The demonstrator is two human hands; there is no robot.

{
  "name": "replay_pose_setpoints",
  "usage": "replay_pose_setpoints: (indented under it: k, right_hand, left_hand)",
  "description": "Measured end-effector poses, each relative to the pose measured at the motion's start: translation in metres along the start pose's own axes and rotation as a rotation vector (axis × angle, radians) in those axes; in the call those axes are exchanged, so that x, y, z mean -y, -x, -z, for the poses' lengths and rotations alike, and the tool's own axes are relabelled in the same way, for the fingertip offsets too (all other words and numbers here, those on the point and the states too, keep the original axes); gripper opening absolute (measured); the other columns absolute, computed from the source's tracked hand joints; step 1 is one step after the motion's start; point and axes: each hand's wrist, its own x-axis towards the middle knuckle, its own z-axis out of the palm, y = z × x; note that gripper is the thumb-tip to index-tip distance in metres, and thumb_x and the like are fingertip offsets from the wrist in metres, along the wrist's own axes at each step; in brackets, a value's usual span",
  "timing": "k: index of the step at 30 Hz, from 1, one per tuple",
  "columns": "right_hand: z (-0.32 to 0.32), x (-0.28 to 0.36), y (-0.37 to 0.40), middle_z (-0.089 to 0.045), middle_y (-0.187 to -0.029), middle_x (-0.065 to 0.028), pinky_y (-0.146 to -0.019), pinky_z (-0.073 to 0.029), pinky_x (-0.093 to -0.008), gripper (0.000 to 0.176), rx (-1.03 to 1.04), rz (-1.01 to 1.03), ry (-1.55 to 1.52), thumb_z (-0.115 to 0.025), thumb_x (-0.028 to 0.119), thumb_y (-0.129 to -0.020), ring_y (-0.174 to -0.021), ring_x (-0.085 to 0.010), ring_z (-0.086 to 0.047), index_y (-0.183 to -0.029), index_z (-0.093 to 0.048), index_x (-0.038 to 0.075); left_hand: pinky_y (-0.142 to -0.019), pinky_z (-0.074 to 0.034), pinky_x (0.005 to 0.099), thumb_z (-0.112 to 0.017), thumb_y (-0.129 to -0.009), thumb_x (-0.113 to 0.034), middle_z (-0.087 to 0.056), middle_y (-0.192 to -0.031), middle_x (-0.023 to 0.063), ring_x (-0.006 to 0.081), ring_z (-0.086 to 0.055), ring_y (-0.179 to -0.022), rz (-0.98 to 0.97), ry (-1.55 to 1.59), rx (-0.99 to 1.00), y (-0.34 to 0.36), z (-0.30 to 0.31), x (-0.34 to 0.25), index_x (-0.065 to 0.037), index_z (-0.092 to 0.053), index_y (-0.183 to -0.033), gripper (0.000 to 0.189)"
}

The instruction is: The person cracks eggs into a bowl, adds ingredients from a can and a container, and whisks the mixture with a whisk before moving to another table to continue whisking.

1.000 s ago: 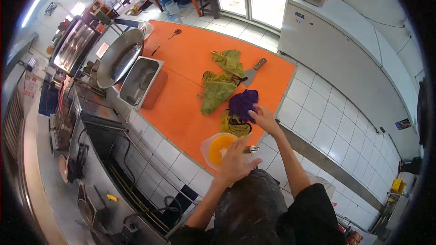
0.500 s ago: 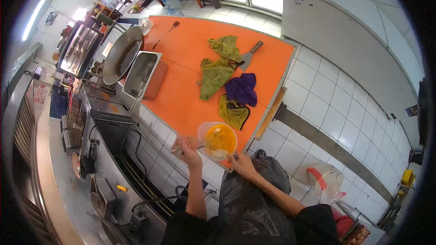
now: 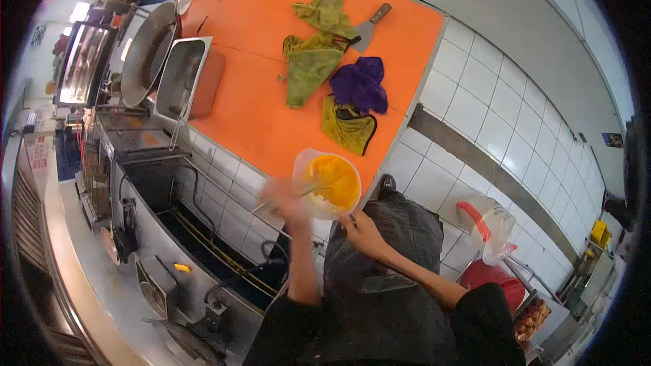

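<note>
A white plastic bowl (image 3: pixel 303 160) stands at the near corner of the orange table, partly filled with yellow-orange liquid (image 3: pixel 344 190) that looks like beaten egg. Some paler matter shows at its near side. My left hand (image 3: pixel 285 202), smeared by motion, is closed around the handle of a whisk (image 3: pixel 315 188), whose blurred wires dip into the liquid. On the bowl's near right side, my right hand (image 3: pixel 364 233) grips the edge, thumb up. What its fingers do under the rim is hidden.
Green cloths (image 3: pixel 313 68), a purple cloth (image 3: pixel 359 86) and a scraper (image 3: pixel 369 27) lie on the orange table (image 3: pixel 244 108). A steel pan (image 3: pixel 183 74) and a wok (image 3: pixel 146 54) stand at its left end. A fryer (image 3: pixel 203 230) is at left; a plastic bag (image 3: pixel 488 224) hangs at right.
The view has tilted down, so the table sits higher. The whisk has shifted in the bowl, and the liquid looks more evenly yellow. My right hand keeps its grip on the bowl.
</note>
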Motion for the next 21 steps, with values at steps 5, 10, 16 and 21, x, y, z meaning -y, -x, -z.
replay_pose_setpoints:
  k: [5, 10, 16, 21]
  right_hand:
    - [0.005, 0.014, -0.005, -0.062, -0.088, -0.0248, -0.071, -0.047, -0.0482, 0.031, -0.001, 0.021, 0.012, -0.052, 0.025, -0.101, -0.081, -0.0418, -0.062, -0.110, -0.056, -0.004]
    - [0.005, 0.019, 0.005, -0.061, -0.087, -0.0237, -0.072, -0.046, -0.0478, 0.028, 0.028, 0.074, -0.042, -0.052, 0.023, -0.101, -0.081, -0.0416, -0.061, -0.107, -0.056, -0.004]
    - [-0.006, -0.001, 0.004, -0.059, -0.086, -0.0141, -0.073, -0.046, -0.0382, 0.034, 0.052, 0.073, 0.001, -0.046, 0.028, -0.105, -0.080, -0.0220, -0.057, -0.099, -0.056, -0.004]
    - [-0.008, 0.010, 0.004, -0.058, -0.086, -0.0117, -0.071, -0.047, -0.0369, 0.036, 0.019, 0.020, -0.051, -0.045, 0.030, -0.106, -0.077, -0.0203, -0.056, -0.098, -0.056, -0.004]
  left_hand:
    - [-0.045, -0.033, 0.0259, -0.045, -0.103, -0.026, -0.037, -0.058, -0.0030, 0.0088, -0.033, -0.046, 0.097, -0.131, -0.249, -0.022, -0.032, -0.022, -0.013, -0.041, -0.073, 0.032]
    - [-0.046, -0.030, 0.0250, -0.050, -0.098, -0.019, -0.036, -0.056, -0.0044, 0.0106, -0.038, -0.051, 0.168, -0.311, -0.254, -0.008, -0.028, 0.012, -0.015, -0.040, -0.067, 0.033]
    - [-0.048, -0.034, 0.0241, -0.042, -0.103, -0.022, -0.039, -0.056, -0.0029, 0.0090, -0.041, -0.050, -0.305, -0.571, -0.092, -0.018, 0.024, 0.021, -0.012, -0.038, -0.069, 0.036]
    - [-0.045, -0.028, 0.0260, -0.042, -0.102, -0.025, -0.027, -0.049, -0.0040, 0.0091, -0.030, -0.043, -0.081, -0.656, -0.197, 0.009, 0.020, 0.056, -0.017, -0.030, -0.060, 0.045]
